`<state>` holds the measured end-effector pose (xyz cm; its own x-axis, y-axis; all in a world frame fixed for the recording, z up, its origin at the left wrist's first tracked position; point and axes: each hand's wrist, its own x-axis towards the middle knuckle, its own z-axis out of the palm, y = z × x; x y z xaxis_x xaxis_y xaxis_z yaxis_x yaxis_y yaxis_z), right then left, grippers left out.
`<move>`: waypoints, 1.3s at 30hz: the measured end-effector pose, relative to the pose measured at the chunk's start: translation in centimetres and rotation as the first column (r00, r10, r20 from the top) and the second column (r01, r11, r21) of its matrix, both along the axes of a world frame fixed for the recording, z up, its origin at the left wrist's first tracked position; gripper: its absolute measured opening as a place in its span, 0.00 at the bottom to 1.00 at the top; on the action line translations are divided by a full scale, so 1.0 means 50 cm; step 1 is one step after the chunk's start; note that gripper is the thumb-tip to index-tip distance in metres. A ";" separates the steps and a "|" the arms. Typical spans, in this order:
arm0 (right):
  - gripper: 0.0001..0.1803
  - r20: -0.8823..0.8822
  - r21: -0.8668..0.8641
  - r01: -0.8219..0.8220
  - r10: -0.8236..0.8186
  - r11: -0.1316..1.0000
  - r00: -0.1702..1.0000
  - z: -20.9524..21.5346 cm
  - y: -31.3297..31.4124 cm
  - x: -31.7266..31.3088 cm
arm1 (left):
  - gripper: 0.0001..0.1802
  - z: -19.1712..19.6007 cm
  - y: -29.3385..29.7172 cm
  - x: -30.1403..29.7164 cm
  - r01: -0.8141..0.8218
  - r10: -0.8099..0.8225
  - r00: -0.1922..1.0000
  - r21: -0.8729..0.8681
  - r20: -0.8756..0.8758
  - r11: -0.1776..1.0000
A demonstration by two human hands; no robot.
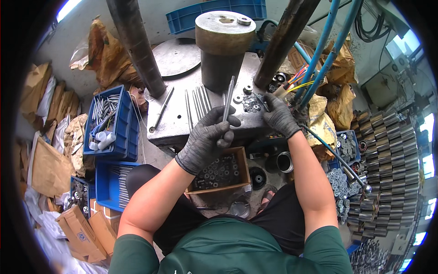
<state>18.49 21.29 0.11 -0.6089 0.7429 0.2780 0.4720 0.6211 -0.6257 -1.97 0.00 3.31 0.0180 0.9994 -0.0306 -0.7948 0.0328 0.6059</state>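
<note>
My left hand [200, 141], in a dark grey work glove, is closed round a long metal shaft [230, 93] standing nearly upright above the table's front edge. What looks like a second thin rod shows beside it. My right hand [280, 115], gloved too, reaches to the right side of the metal press table [178, 119]. Its fingers are bent together beside a cluster of small metal parts [252, 104]; what they grip is hidden. Near that cluster lie a metal ring [237, 98] and a small dark bushing [247, 89]. Several shafts [199, 101] lie side by side left of my left hand.
A thick steel ram [223, 55] rises from the table between two dark columns [137, 45]. A wooden box of ring parts [242, 160] sits below the front edge. Blue crates [130, 137] stand at left; blue pipes [328, 55] and stacked metal cylinders [388, 160] are at right.
</note>
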 end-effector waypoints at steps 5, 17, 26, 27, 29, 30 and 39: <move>0.25 0.215 0.070 -0.048 0.032 0.996 0.976 0.033 0.001 -0.024 | 0.25 -0.010 0.008 -0.007 0.003 -0.003 1.000 -0.016 -0.018 1.000; 0.15 0.244 0.389 -0.123 0.026 0.913 0.969 0.022 -0.084 0.069 | 0.34 0.000 0.001 -0.001 -0.007 0.014 0.988 -0.050 0.153 0.999; 0.12 0.252 0.358 -0.166 0.076 0.919 0.965 0.001 -0.088 0.088 | 0.34 0.006 -0.006 0.013 -0.024 0.023 0.992 0.008 0.123 1.000; 0.12 0.112 0.196 -0.060 0.039 0.979 0.993 -0.013 -0.088 0.086 | 0.32 -0.002 -0.003 0.013 -0.040 0.033 0.992 0.054 0.122 0.998; 0.11 -0.020 0.010 0.024 -0.024 1.000 1.000 -0.003 -0.107 0.069 | 0.30 -0.005 0.000 0.010 -0.035 0.034 0.996 0.009 0.087 0.999; 0.11 -0.184 -0.198 0.015 -0.052 0.980 0.982 0.004 -0.122 0.067 | 0.28 -0.007 0.001 0.009 -0.032 0.033 0.998 -0.033 0.052 0.999; 0.13 -0.477 -0.627 -0.270 -0.087 0.731 0.874 0.075 -0.247 0.041 | 0.14 -0.024 0.012 0.059 0.007 -0.074 0.871 -0.137 -0.485 0.990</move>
<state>20.56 8.92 3.88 -0.6206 0.7841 -0.0041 -0.0072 -0.0110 -0.9999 0.96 0.57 2.09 0.0079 0.9850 -0.1724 -0.3953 0.1614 0.9043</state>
